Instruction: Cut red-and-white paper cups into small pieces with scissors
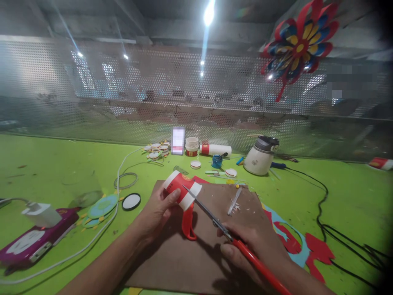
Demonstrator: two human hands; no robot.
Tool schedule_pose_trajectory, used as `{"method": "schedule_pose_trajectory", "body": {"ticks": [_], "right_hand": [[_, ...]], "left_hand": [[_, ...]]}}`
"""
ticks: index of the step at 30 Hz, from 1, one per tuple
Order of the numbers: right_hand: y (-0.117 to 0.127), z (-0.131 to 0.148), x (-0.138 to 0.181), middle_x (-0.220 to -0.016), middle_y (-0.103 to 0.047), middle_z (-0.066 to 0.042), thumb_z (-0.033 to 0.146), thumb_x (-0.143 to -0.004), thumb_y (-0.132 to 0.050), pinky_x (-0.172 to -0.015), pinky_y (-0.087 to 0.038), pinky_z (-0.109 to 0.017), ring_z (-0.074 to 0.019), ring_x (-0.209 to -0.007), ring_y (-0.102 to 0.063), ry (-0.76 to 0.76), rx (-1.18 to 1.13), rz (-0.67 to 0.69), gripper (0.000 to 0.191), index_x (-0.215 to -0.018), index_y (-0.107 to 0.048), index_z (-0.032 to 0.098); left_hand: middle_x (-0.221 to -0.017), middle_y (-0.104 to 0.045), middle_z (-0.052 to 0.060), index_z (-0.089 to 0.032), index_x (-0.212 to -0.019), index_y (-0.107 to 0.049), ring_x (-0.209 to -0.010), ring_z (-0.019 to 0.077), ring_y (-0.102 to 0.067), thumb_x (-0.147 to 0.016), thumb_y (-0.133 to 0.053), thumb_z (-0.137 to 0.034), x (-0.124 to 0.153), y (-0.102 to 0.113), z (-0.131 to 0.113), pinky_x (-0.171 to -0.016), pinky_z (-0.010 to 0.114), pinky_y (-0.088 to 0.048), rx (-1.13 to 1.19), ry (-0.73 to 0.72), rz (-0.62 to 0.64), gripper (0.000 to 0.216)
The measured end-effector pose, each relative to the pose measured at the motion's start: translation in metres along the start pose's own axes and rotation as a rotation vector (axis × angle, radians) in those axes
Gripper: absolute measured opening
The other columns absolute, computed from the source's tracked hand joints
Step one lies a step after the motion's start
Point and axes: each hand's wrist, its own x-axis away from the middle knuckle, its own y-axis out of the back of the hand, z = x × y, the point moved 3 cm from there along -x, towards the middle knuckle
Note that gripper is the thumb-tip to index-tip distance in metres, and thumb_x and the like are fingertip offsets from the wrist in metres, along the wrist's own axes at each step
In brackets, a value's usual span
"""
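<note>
A red and white paper cup (pixel 183 189) is tilted on its side above the brown board, and my left hand (pixel 161 209) is closed around it with the thumb on its wall. Below the cup hangs a glossy red loop (pixel 188 225); I cannot tell how it is attached. My right hand (pixel 242 250) grips red-handled scissors (pixel 211 217). Their blades reach up and left to the cup's printed side, near the white band. Whether the blades have cut into the wall is not clear.
Brown board (pixel 172 262) lies on the green table. Red paper scraps (pixel 319 248) sit right, with a black cord (pixel 322 196). Behind stand a kettle (pixel 259 157), blue paint jar (pixel 217 161), stacked cups (pixel 192 146) and phone (pixel 178 140). A purple power strip (pixel 37 241) and white cable (pixel 104 227) lie left.
</note>
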Motion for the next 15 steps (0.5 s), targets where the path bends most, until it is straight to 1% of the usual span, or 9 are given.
{"method": "schedule_pose_trajectory", "body": {"ticks": [2, 4, 7, 9, 11, 14, 15], "right_hand": [[0.002, 0.001, 0.0, -0.09, -0.074, -0.005, 0.054, -0.102, -0.046, -0.067, -0.045, -0.029, -0.02, -0.078, -0.063, 0.016, -0.086, 0.059, 0.039, -0.103, -0.07, 0.023], [0.002, 0.001, 0.0, -0.087, -0.072, -0.005, 0.058, -0.104, -0.04, -0.069, -0.047, -0.029, -0.019, -0.076, -0.064, 0.033, -0.164, 0.101, 0.045, -0.103, -0.068, 0.023], [-0.002, -0.004, -0.001, -0.074, -0.066, -0.002, 0.069, -0.102, -0.035, -0.069, -0.048, -0.031, -0.0187, -0.071, -0.063, 0.037, -0.217, 0.114, 0.056, -0.103, -0.068, 0.024], [-0.007, -0.008, 0.0, -0.075, -0.066, -0.003, 0.073, -0.101, -0.031, -0.072, -0.051, -0.032, -0.0194, -0.073, -0.063, 0.041, -0.269, 0.13, 0.062, -0.103, -0.069, 0.023], [-0.01, -0.01, 0.004, -0.086, -0.071, -0.006, 0.073, -0.102, -0.03, -0.078, -0.054, -0.034, -0.0216, -0.082, -0.066, 0.035, -0.306, 0.11, 0.064, -0.106, -0.07, 0.024], [-0.012, -0.011, 0.012, -0.111, -0.075, -0.006, 0.074, -0.101, -0.031, -0.091, -0.055, -0.038, -0.025, -0.101, -0.068, -0.001, -0.297, 0.001, 0.062, -0.117, -0.072, 0.031], [-0.012, -0.011, 0.014, -0.115, -0.075, -0.006, 0.074, -0.102, -0.032, -0.093, -0.054, -0.038, -0.0253, -0.105, -0.068, -0.003, -0.288, -0.036, 0.06, -0.118, -0.072, 0.032]], "left_hand": [[-0.118, -0.079, 0.014, -0.019, -0.117, -0.073, -0.102, 0.0279, -0.076, -0.084, -0.083, -0.031, -0.001, 0.001, 0.001, -0.1, 0.046, -0.058, 0.001, -0.004, 0.0, 0.037], [-0.121, -0.078, 0.014, -0.019, -0.118, -0.073, -0.106, 0.0282, -0.075, -0.084, -0.083, -0.03, -0.001, 0.002, 0.001, -0.102, 0.046, -0.056, 0.005, 0.004, 0.002, 0.037], [-0.121, -0.078, 0.014, -0.019, -0.12, -0.073, -0.108, 0.0284, -0.074, -0.085, -0.082, -0.031, 0.0, 0.001, 0.001, -0.104, 0.046, -0.055, 0.013, 0.021, 0.016, 0.037], [-0.119, -0.078, 0.014, -0.019, -0.119, -0.073, -0.106, 0.0275, -0.074, -0.085, -0.082, -0.031, 0.0, 0.0, 0.0, -0.103, 0.044, -0.056, 0.016, 0.014, 0.026, 0.037], [-0.118, -0.079, 0.014, -0.019, -0.118, -0.074, -0.104, 0.0266, -0.075, -0.084, -0.083, -0.03, 0.002, -0.003, 0.0, -0.101, 0.042, -0.057, 0.016, 0.004, 0.029, 0.037], [-0.12, -0.078, 0.014, -0.018, -0.119, -0.073, -0.106, 0.0272, -0.074, -0.082, -0.084, -0.032, 0.006, -0.008, -0.002, -0.099, 0.04, -0.057, 0.016, -0.006, 0.027, 0.041], [-0.12, -0.078, 0.014, -0.018, -0.122, -0.072, -0.107, 0.0277, -0.074, -0.082, -0.084, -0.032, 0.007, -0.01, -0.002, -0.098, 0.04, -0.057, 0.015, -0.003, 0.026, 0.043]]}}
